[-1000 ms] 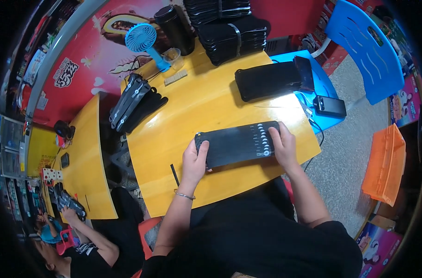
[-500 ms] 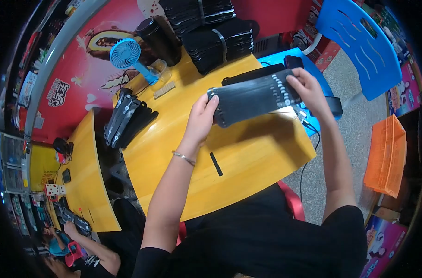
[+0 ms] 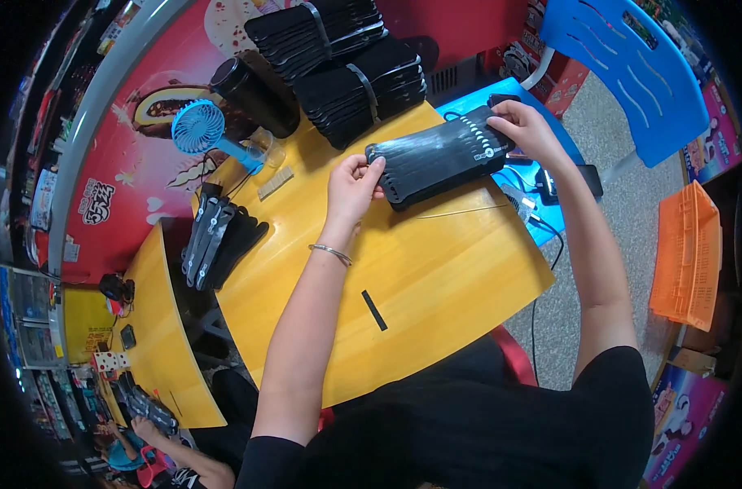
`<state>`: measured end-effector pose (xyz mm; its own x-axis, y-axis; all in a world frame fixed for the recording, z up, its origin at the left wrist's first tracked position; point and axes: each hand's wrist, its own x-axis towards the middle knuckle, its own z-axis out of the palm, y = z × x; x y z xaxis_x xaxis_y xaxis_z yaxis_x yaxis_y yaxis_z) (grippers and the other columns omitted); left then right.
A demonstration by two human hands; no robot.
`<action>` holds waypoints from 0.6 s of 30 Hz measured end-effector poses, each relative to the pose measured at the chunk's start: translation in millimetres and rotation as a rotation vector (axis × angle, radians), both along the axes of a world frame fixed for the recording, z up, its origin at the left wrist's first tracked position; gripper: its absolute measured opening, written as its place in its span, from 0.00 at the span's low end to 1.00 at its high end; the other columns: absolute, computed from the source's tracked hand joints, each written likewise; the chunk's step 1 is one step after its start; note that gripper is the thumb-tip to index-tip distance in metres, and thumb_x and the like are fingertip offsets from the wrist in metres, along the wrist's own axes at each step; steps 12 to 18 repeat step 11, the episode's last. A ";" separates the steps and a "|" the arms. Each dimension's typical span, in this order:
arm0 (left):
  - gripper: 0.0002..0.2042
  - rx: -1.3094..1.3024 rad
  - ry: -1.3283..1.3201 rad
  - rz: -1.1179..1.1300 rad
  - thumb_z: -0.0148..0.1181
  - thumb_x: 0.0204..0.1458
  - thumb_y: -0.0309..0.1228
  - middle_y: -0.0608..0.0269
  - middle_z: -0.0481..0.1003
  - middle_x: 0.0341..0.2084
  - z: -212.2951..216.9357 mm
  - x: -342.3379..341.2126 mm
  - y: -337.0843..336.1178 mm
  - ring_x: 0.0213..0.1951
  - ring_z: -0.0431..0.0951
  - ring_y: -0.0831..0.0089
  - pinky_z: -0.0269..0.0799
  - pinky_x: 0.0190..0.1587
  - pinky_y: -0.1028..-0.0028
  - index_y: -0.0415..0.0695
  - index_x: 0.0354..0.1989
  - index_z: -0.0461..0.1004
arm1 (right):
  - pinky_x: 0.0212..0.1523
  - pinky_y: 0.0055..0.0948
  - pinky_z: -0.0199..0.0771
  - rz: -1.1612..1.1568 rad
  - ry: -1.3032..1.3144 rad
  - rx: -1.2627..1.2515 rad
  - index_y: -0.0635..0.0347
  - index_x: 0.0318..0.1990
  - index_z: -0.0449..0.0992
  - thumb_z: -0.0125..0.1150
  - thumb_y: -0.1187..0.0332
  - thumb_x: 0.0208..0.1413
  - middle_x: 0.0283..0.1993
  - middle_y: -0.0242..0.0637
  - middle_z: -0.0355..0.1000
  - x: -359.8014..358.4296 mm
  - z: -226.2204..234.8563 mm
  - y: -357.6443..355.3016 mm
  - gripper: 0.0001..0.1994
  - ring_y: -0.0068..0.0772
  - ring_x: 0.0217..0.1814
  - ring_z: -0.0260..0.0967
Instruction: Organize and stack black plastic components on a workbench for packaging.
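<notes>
Between my hands is a flat, glossy black sheet (image 3: 436, 159) with a row of white crescent shapes near its right end and notched short ends. It lies on or just above a low pile of similar black sheets, whose layered edges show at the front; I cannot tell whether they touch. My left hand (image 3: 356, 186) pinches the left end between thumb and fingers. At the far right corner, my right hand (image 3: 524, 129) is closed on the edge, thumb on top. A short black strip (image 3: 374, 310) lies on the yellow table (image 3: 452, 277) nearer me.
Bound black stacks (image 3: 359, 94) stand at the back, beside a black cylinder (image 3: 257, 94), a clear cup (image 3: 267, 148) and a blue fan (image 3: 198, 128). Black strips (image 3: 224, 236) lie left. A blue chair (image 3: 632, 65) and orange crate (image 3: 687, 257) are right. Another person's arm (image 3: 184, 456) shows lower left.
Both hands have lowered the black sheet onto or close above the pile behind it, its surface now flatter. The whole view has shifted slightly.
</notes>
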<state>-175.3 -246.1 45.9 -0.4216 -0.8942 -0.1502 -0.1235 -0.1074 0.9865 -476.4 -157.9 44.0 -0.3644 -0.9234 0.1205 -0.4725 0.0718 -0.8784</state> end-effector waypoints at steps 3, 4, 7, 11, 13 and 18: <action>0.09 0.002 -0.008 0.001 0.58 0.56 0.31 0.68 0.74 0.22 -4.0 1.3 -2.3 0.20 0.72 0.84 0.71 0.22 0.84 0.36 0.36 0.74 | 0.33 0.24 0.68 -0.034 0.064 -0.012 0.65 0.39 0.75 0.63 0.63 0.54 0.28 0.35 0.73 1.7 0.6 -1.9 0.13 0.21 0.31 0.69; 0.09 0.009 -0.011 0.001 0.58 0.56 0.30 0.67 0.74 0.22 -4.9 2.0 -2.6 0.20 0.73 0.84 0.71 0.23 0.84 0.35 0.36 0.74 | 0.33 0.25 0.68 -0.040 0.078 -0.018 0.65 0.39 0.76 0.64 0.63 0.53 0.28 0.35 0.74 2.6 1.2 -2.4 0.14 0.22 0.30 0.69; 0.09 -0.002 -0.024 0.001 0.58 0.56 0.29 0.67 0.74 0.22 -8.9 2.2 -2.5 0.21 0.73 0.83 0.72 0.23 0.83 0.34 0.38 0.75 | 0.32 0.25 0.68 -0.052 0.088 0.053 0.64 0.40 0.76 0.64 0.62 0.53 0.28 0.35 0.74 1.6 2.3 -2.0 0.14 0.23 0.30 0.69; 0.10 -0.009 -0.006 0.019 0.58 0.56 0.29 0.65 0.74 0.24 -11.3 4.1 -1.8 0.21 0.74 0.82 0.73 0.23 0.83 0.33 0.40 0.75 | 0.32 0.25 0.68 -0.050 0.093 0.054 0.62 0.40 0.77 0.65 0.61 0.52 0.28 0.35 0.74 2.3 -0.3 -4.8 0.14 0.24 0.30 0.70; 0.10 -0.009 -0.006 0.019 0.58 0.56 0.29 0.65 0.74 0.24 -11.3 4.1 -1.8 0.21 0.74 0.82 0.73 0.23 0.83 0.33 0.40 0.75 | 0.32 0.25 0.68 -0.050 0.093 0.054 0.62 0.40 0.77 0.65 0.61 0.52 0.28 0.35 0.74 2.3 -0.3 -4.8 0.14 0.24 0.30 0.70; 0.10 -0.009 -0.006 0.019 0.58 0.56 0.29 0.65 0.74 0.24 -11.3 4.1 -1.8 0.21 0.74 0.82 0.73 0.23 0.83 0.33 0.40 0.75 | 0.32 0.25 0.68 -0.050 0.093 0.054 0.62 0.40 0.77 0.65 0.61 0.52 0.28 0.35 0.74 2.3 -0.3 -4.8 0.14 0.24 0.30 0.70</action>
